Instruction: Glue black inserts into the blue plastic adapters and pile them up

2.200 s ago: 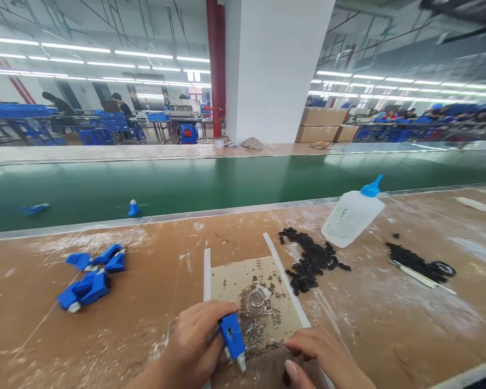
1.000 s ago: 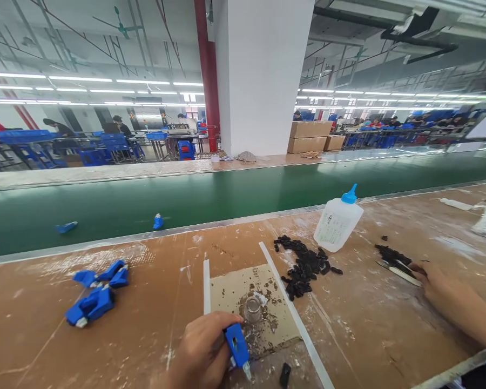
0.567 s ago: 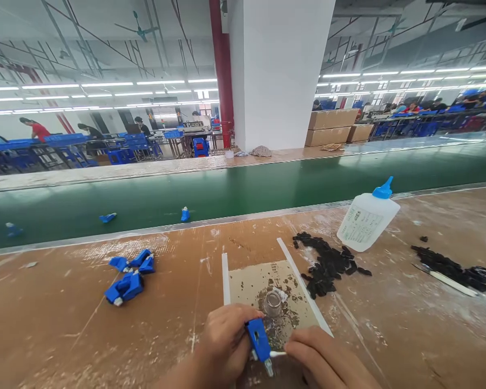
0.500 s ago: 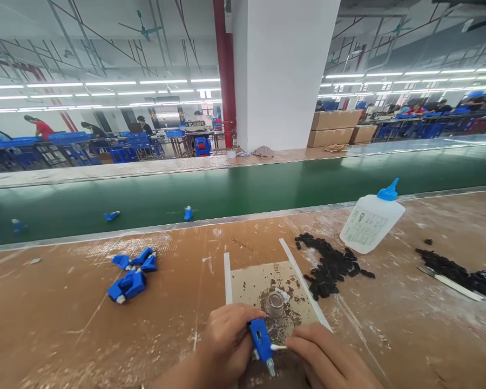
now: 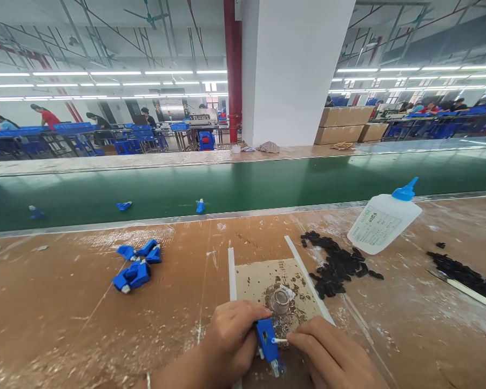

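Note:
My left hand (image 5: 235, 337) is closed around a blue plastic part (image 5: 268, 340) that has a clear and white end pointing toward me. Pinched in the fingers of my right hand (image 5: 328, 348) is a cotton swab (image 5: 281, 340), its white tip touching the side of the blue part. Just beyond both hands, a small clear glass cup (image 5: 279, 301) stands on a stained beige sheet (image 5: 251, 278) edged by white strips. Several more blue parts (image 5: 133, 275) lie in a loose pile on the table to the left.
Black small pieces (image 5: 336, 265) are heaped right of the sheet, near a tilted white bottle (image 5: 383, 224) with a blue nozzle. A white-handled tool (image 5: 470, 289) lies by another black pile (image 5: 461, 273) at far right. Blue pieces sit on the green conveyor belt (image 5: 259, 183). People work in the background.
The swab tip has moved from the blue part's edge farther onto its side. The whole view has shifted slightly. Both hands keep their holds.

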### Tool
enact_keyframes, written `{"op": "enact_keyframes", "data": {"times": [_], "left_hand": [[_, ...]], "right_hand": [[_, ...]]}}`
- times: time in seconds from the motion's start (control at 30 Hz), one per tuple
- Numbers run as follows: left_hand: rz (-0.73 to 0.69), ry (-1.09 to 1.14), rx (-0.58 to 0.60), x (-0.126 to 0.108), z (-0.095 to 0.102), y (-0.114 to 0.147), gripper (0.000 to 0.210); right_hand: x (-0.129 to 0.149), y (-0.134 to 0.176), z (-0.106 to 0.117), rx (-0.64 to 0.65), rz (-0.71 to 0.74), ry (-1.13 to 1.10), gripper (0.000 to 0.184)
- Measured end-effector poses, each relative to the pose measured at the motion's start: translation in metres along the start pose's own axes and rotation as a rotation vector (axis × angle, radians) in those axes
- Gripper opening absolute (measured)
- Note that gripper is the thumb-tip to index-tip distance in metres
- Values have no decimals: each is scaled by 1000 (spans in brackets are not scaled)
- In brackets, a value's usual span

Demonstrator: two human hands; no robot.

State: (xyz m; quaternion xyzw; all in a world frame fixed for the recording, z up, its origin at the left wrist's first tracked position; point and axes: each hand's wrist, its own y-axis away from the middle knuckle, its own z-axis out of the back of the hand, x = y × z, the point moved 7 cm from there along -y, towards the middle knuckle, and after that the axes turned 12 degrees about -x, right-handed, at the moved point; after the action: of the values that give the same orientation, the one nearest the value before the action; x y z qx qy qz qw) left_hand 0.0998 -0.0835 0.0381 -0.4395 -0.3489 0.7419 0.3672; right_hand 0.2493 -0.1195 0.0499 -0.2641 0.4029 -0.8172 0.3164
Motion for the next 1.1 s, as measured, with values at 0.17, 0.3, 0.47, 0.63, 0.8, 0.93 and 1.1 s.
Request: {"op": "enact_keyframes", "data": {"times": [0.17, 0.3, 0.47, 0.63, 0.8, 0.93, 1.1], "left_hand": [[3, -21, 1, 1, 0, 0, 36], [-8, -10, 0, 1, -1, 0, 36], [-25, -6, 3, 1, -1, 1, 37], [-26, 0, 8, 2, -1, 1, 40], [-15, 6, 11, 3, -2, 2, 40], [-29, -5, 12, 2, -2, 0, 39], [-21, 2, 20, 2, -2, 0, 39]], "right_hand": [[1, 2, -1, 4, 14, 10, 32], [-2, 9, -4, 0, -31, 5, 30], [-3, 15, -6, -120, -26, -2, 33], [-3, 12, -6, -111, -34, -13, 30], [-1, 4, -3, -46, -21, -7, 30], [1, 0, -1, -47, -18, 4, 29], [1, 1, -3, -18, -11, 10, 29]]}}
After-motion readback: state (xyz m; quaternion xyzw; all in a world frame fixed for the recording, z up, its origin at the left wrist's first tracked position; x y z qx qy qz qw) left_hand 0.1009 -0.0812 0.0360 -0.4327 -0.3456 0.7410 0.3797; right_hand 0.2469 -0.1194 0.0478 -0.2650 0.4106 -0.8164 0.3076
